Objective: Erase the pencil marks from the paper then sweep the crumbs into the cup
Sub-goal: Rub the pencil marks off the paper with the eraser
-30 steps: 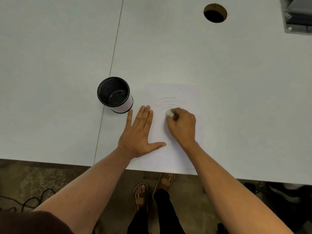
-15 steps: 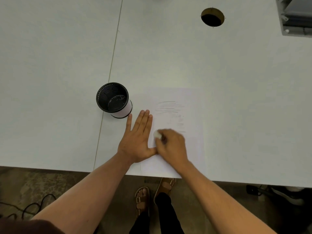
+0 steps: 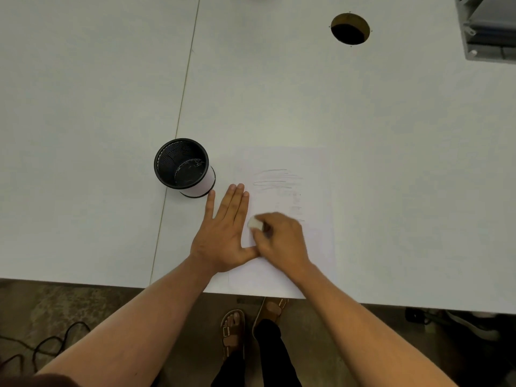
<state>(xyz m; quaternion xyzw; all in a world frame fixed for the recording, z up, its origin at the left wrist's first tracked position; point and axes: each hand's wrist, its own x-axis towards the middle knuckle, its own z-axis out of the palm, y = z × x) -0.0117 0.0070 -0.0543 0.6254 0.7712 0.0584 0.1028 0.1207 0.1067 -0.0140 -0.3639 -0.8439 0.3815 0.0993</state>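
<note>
A white sheet of paper [image 3: 310,174] lies at the near edge of the white table [image 3: 391,135]. Faint pencil marks [image 3: 272,180] cross its upper half. My left hand [image 3: 223,236] lies flat on the paper's left edge, fingers straight and pointing away from me. My right hand [image 3: 282,240] grips a small white eraser [image 3: 255,224] and presses it on the paper's lower left part, just right of my left fingers. A black mesh cup [image 3: 183,166] stands upright to the left of the paper, just beyond my left fingertips.
A round cable hole [image 3: 350,29] opens in the table at the far right. A grey metal frame [image 3: 488,26] sits in the top right corner. A seam [image 3: 181,107] runs down the tabletop past the cup. Cables [image 3: 47,347] lie on the floor.
My right hand with the eraser came down from beside the pencil marks to the paper's lower left, next to my left hand. My left hand stayed flat in place.
</note>
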